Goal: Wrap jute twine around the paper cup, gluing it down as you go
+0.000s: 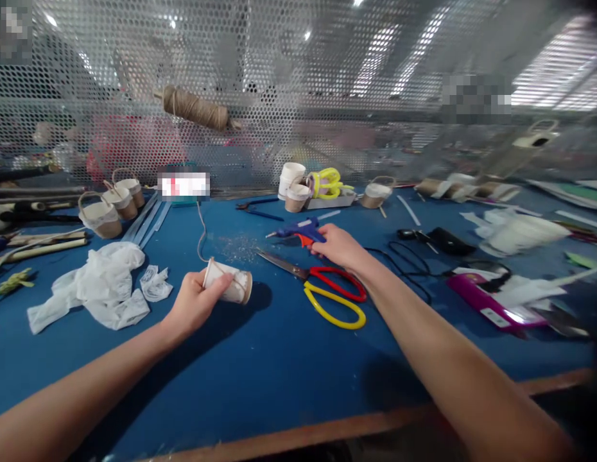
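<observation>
My left hand (pixel 195 298) is closed around a small paper cup (pixel 238 287) tipped on its side above the blue table. Twine (pixel 202 231) runs from the cup up toward a spool of brown twine (pixel 195 108) on the mesh. Farther right, my right hand (pixel 337 245) grips a blue glue gun (pixel 298 228) with an orange trigger, its nozzle pointing left. Just below the glue gun lie scissors (pixel 303 274) with one red and one yellow handle, blades toward the cup.
White lace (pixel 103 282) lies crumpled at the left, with several small handled baskets (pixel 101 219) behind it. Pliers (pixel 260 210) and more cups (pixel 293 178) stand near the perforated metal screen (pixel 260 58). A purple device (pixel 491 300) and black cable (pixel 404 273) occupy the right.
</observation>
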Tool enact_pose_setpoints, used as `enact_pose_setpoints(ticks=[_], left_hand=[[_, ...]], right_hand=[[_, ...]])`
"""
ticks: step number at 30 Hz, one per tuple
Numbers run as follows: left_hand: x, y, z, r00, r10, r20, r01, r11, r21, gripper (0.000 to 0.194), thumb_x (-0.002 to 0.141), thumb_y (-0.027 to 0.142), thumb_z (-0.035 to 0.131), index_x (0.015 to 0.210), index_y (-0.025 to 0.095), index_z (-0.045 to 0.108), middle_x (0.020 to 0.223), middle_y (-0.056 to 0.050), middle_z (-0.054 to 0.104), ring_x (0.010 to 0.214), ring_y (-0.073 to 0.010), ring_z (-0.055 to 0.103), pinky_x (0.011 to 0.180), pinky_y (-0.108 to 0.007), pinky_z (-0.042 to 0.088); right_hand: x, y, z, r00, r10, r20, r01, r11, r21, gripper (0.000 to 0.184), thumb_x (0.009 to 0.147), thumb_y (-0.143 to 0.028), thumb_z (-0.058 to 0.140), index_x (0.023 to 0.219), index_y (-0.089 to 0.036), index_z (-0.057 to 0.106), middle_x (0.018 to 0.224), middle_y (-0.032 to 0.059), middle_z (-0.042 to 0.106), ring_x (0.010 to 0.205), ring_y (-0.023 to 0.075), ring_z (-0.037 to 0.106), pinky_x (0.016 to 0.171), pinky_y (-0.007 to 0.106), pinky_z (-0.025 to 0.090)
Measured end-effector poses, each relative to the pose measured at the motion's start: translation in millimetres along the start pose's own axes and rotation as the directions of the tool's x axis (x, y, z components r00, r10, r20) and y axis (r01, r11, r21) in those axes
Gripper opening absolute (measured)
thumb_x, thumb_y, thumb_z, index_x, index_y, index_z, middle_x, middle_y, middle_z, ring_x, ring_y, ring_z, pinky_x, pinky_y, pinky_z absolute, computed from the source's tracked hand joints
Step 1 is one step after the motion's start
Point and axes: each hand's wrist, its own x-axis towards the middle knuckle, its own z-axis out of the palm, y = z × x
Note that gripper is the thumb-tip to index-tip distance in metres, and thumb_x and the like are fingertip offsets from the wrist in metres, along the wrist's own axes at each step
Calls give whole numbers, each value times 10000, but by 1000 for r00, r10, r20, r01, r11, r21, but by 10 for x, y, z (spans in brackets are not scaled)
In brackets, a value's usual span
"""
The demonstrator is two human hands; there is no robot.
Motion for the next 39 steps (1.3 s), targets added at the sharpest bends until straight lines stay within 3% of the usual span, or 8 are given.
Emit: enact_pose_setpoints(ticks=[7, 10, 14, 19, 27, 31, 35, 39], left_hand=[[108, -139, -10, 998, -65, -3, 65, 997, -51, 345, 709, 423, 574, 641, 98, 667, 607, -42, 663, 562, -154, 570, 567, -243, 439], [94, -175, -10, 998, -62, -3, 62, 995, -77, 324, 723, 405, 571, 662, 105, 676, 635, -30, 674, 578, -144, 574, 589, -232, 441], [96, -188, -19, 996, -86, 4, 86, 991, -99, 306, 728, 385, 577, 644, 106, 673, 607, -18, 667, 556, -127, 561, 581, -219, 432], [119, -198, -15, 992, -125, 25, 127, 980, -151, 284, 727, 372, 584, 664, 110, 674, 651, -30, 687, 588, -131, 581, 599, -218, 441], [126, -208, -5, 993, -116, 11, 116, 985, -130, 294, 731, 379, 584, 691, 103, 677, 699, -52, 699, 622, -151, 603, 619, -238, 453], [123, -217, -11, 995, -102, 4, 101, 987, -123, 297, 735, 378, 580, 686, 101, 674, 669, -47, 690, 602, -148, 595, 607, -237, 451], [121, -222, -9, 994, -105, 11, 106, 987, -118, 307, 739, 384, 573, 695, 98, 675, 667, -49, 686, 601, -152, 594, 609, -246, 456], [120, -214, -8, 993, -114, 11, 114, 986, -120, 302, 738, 377, 572, 697, 96, 675, 682, -55, 687, 616, -155, 599, 624, -251, 459]], right_hand=[[-459, -254, -29, 960, -214, 182, 137, 922, 362, 212, 736, -344, 582, 780, -138, 550, 645, 28, 598, 524, 103, 544, 515, 234, 474], [-597, -261, 87, 903, -353, 242, 213, 861, 461, 239, 750, -347, 572, 874, -142, 578, 616, 6, 585, 487, 87, 516, 450, 205, 436], [-711, -221, 156, 889, -336, 310, 240, 920, 309, 237, 767, -373, 542, 811, -150, 609, 524, -12, 558, 460, 99, 521, 427, 209, 436], [-794, -216, 163, 881, -422, 213, 424, 905, 39, 246, 763, -382, 544, 599, -200, 569, 460, -23, 554, 430, 129, 538, 429, 246, 454], [-805, -131, 163, 588, -793, 162, 795, 528, -298, 290, 822, -273, 408, 839, -203, 689, 741, 80, 676, 680, 255, 637, 603, 373, 512], [-804, -168, 147, 424, -888, 177, 853, 326, -408, 415, 875, -211, 295, 790, -171, 699, 639, 80, 658, 584, 202, 629, 510, 290, 505], [-814, -209, 153, 195, -957, 214, 807, 33, -589, 460, 859, -97, 265, 762, -168, 708, 560, 69, 635, 507, 185, 605, 458, 275, 473], [-821, -160, 161, 143, -953, 267, 749, -72, -658, 442, 825, -49, 291, 781, -186, 710, 540, 65, 626, 479, 188, 584, 445, 285, 453]])
